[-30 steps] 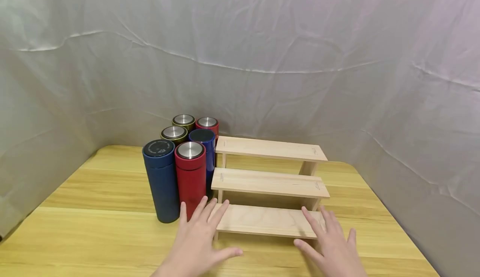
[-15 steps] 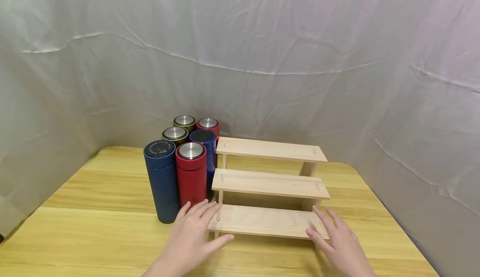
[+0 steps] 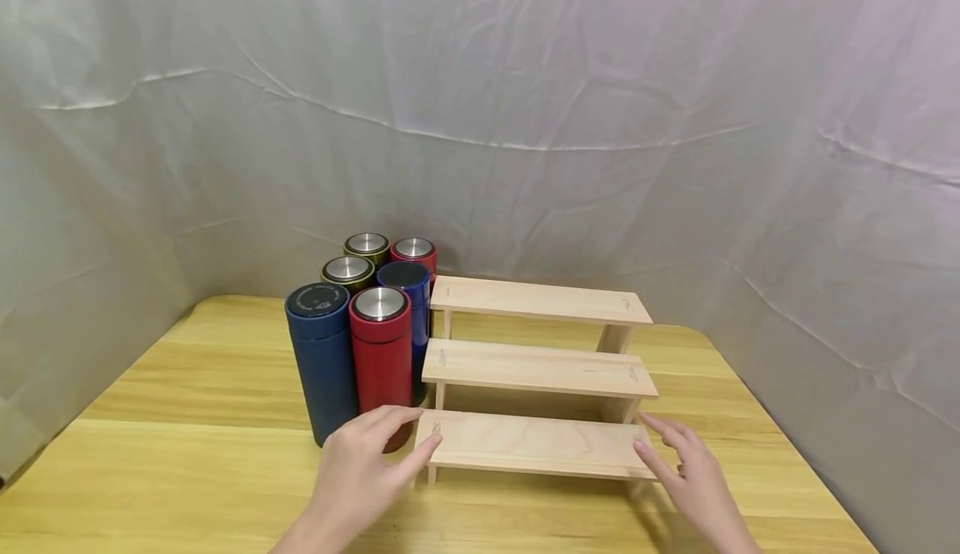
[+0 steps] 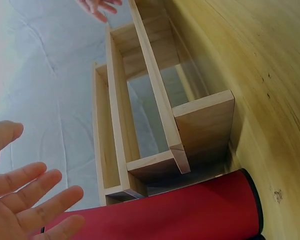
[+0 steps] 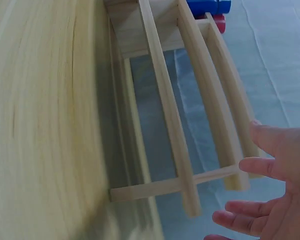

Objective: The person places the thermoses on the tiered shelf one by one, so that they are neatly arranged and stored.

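A three-step wooden display rack (image 3: 536, 444) stands on the table. By the left end of its lowest step is my left hand (image 3: 356, 466), fingers loosely bent and thumb apart, holding nothing. At the right end of that step, my right hand (image 3: 693, 479) has its fingers apart and also holds nothing. Both wrist views show the palms and spread fingers beside the rack's ends. Just beyond my left hand stands a red thermos bottle (image 3: 381, 362) with a steel-topped lid, its base partly hidden by the fingers. A matte blue thermos bottle (image 3: 322, 371) stands left of it.
Behind these two, a glossy blue bottle (image 3: 417, 321), another red bottle (image 3: 415, 250) and two dark bottles with yellowish rims (image 3: 348, 269) cluster tight against the rack's left side. Grey cloth (image 3: 480, 121) hangs behind and beside the wooden table (image 3: 187, 421).
My left hand has shifted left and drawn its fingers together. The right hand has moved right to the rack's end. Rack and bottles have stayed in place.
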{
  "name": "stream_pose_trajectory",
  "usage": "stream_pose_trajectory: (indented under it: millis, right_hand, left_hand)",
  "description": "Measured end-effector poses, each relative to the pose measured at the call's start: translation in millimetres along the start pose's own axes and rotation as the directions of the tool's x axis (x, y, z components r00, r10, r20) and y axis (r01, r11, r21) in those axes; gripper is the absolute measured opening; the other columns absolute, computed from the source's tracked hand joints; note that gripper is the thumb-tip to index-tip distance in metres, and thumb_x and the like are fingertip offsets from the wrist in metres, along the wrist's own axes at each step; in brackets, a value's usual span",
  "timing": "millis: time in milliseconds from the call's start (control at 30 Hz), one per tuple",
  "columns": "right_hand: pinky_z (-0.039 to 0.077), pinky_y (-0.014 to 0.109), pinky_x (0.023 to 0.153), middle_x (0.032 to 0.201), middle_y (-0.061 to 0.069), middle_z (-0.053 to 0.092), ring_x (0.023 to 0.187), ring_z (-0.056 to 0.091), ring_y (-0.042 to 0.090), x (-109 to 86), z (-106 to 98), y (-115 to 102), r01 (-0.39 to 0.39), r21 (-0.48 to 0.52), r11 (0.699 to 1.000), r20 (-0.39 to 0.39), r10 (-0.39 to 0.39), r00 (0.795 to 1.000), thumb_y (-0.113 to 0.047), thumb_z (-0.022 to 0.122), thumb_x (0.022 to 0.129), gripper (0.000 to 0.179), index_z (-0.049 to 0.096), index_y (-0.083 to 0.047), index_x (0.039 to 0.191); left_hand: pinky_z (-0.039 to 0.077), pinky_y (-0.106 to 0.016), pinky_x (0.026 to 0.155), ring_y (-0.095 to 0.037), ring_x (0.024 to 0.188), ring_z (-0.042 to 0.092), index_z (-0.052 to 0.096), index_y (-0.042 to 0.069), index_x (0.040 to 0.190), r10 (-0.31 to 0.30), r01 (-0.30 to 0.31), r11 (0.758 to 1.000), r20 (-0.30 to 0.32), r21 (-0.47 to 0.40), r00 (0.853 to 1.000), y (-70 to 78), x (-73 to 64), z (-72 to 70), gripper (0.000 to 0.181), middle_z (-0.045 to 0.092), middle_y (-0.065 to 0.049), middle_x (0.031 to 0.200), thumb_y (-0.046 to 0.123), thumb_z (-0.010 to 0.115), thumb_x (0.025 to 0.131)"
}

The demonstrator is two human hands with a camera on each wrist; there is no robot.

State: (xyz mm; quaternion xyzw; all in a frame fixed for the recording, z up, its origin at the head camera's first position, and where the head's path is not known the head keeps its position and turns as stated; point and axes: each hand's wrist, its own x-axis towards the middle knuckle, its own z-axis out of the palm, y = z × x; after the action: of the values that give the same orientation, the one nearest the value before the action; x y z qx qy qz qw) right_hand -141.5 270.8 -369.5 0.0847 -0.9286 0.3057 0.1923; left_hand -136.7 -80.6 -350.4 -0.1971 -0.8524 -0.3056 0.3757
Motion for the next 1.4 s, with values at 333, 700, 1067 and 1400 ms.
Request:
stream_pose_trajectory:
  millis: [333, 700, 1067, 1400]
  right_hand:
    - [0.049, 0.04, 0.069, 0.118, 0.025, 0.049, 0.097, 0.053, 0.032, 6.9, 1, 19, -0.222, 0.17, 0.96, 0.126, 0.203, 0.971, -0.022, 0.056, 0.089, 0.041, 0.051, 0.0, 0.122]
    - [0.05, 0.032, 0.06, 0.118, 0.028, 0.05, 0.08, 0.054, 0.006, 12.9, 10, 38, -0.365, 0.42, 0.831, 0.256, 0.277, 0.926, -0.015, 0.054, 0.089, 0.044, 0.044, 0.009, 0.124]
    - [0.047, 0.027, 0.052, 0.066, 0.001, 0.039, 0.052, 0.036, 0.006, 16.4, 13, 47, -0.414, 0.443, 0.795, 0.333, 0.283, 0.899, -0.012, 0.057, 0.087, 0.047, 0.042, 0.009, 0.126]
    - [0.044, 0.023, 0.048, 0.064, 0.0, 0.037, 0.053, 0.037, 0.006, 16.7, 16, 50, -0.416, 0.427, 0.803, 0.338, 0.285, 0.897, -0.011, 0.059, 0.086, 0.047, 0.043, 0.007, 0.127]
  left_hand:
    - [0.05, -0.023, 0.062, -0.007, 0.073, 0.062, 0.069, 0.011, 0.082, 0.053, -0.057, 0.998, -0.137, -0.023, 0.989, -5.1, 1.2, -3.7, 0.021, 0.066, 0.003, 0.082, 0.011, 0.078, 0.063]
    - [0.047, -0.016, 0.067, -0.014, 0.077, 0.059, 0.066, 0.006, 0.092, 0.017, -0.053, 0.974, -0.16, -0.222, 0.987, -23.0, -1.2, -9.9, 0.024, 0.064, -0.003, 0.092, 0.005, 0.074, 0.069]
    - [0.046, -0.015, 0.063, -0.012, 0.076, 0.061, 0.066, 0.004, 0.09, -0.015, -0.013, 0.982, -0.149, -0.188, 0.989, -39.1, -1.8, -20.7, 0.026, 0.064, -0.002, 0.09, 0.003, 0.074, 0.065]
    - [0.044, -0.011, 0.068, -0.005, 0.08, 0.058, 0.068, 0.003, 0.087, -0.045, 0.007, 0.983, -0.204, -0.183, 0.978, -55.6, -0.3, -36.1, 0.022, 0.065, -0.005, 0.088, 0.0, 0.074, 0.066]
